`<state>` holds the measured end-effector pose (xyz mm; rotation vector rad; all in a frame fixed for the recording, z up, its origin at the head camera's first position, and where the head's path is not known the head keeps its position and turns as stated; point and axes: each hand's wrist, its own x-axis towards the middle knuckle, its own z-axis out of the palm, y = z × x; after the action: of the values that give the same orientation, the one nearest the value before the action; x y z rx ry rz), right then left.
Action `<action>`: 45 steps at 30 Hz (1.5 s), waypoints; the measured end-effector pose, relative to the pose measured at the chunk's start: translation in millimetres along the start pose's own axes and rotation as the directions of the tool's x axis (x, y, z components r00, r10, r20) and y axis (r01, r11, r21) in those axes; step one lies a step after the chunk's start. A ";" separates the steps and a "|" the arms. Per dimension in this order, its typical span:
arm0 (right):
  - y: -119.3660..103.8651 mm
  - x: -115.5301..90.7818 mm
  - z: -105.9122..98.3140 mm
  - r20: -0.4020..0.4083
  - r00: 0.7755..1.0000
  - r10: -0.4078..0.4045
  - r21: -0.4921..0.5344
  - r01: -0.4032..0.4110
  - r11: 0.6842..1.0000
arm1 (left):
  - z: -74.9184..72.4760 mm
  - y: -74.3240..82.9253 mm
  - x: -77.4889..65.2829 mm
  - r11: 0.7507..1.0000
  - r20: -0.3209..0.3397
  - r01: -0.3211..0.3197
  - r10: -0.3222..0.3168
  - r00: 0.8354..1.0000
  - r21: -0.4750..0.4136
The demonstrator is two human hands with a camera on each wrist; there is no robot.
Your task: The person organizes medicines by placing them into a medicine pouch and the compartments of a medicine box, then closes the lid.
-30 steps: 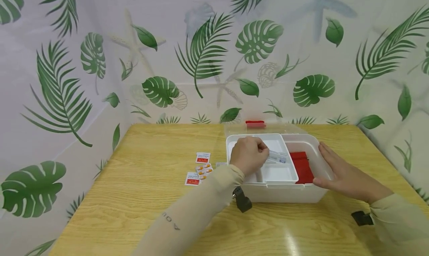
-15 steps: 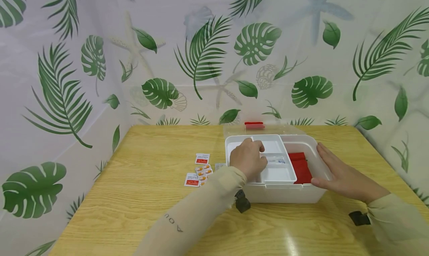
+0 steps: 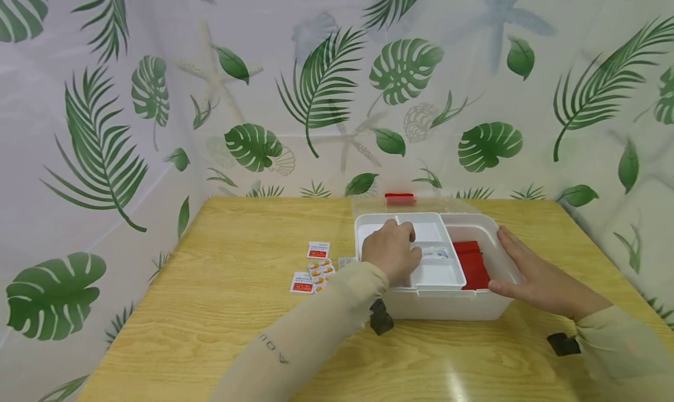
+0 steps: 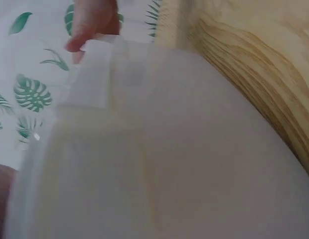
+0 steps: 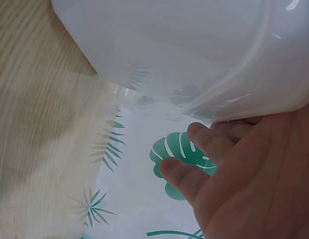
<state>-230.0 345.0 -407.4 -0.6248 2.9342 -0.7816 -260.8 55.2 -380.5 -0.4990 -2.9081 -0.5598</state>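
The box [image 3: 447, 306], red fabric [image 3: 473, 266] inside, is touched by the straight-fingered right hand [image 3: 534, 280]. Beside the left hand [image 3: 391, 251], grip unclear, the tray's [image 3: 436, 272] packet [image 3: 434, 253] has been lowered.

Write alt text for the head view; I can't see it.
A person's left grip is over a white tray in an open box; the right grip is at the box's right end. A red item shows inside; capsules and packets lie left of the box.
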 end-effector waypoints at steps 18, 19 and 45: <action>0.1 1.0 1.9 -0.017 1.000 0.012 -0.008 -0.012 1.000 | -70.2 -66.3 -19.7 0.988 -0.018 -0.001 -0.002 1.000 -0.154; 0.0 1.0 1.8 -0.017 1.000 0.011 -0.007 -0.011 1.000 | -71.8 -73.1 -21.4 0.988 -0.014 0.011 -0.013 1.000 -0.156; 0.9 0.9 2.7 -0.015 1.000 0.006 0.021 -0.006 1.000 | 5.5 -139.8 -16.1 0.992 0.343 -0.090 0.055 0.938 0.086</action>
<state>-230.8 344.1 -410.1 -0.6107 2.9359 -0.8188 -294.5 -69.9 -435.7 -0.7546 -3.2038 -0.3430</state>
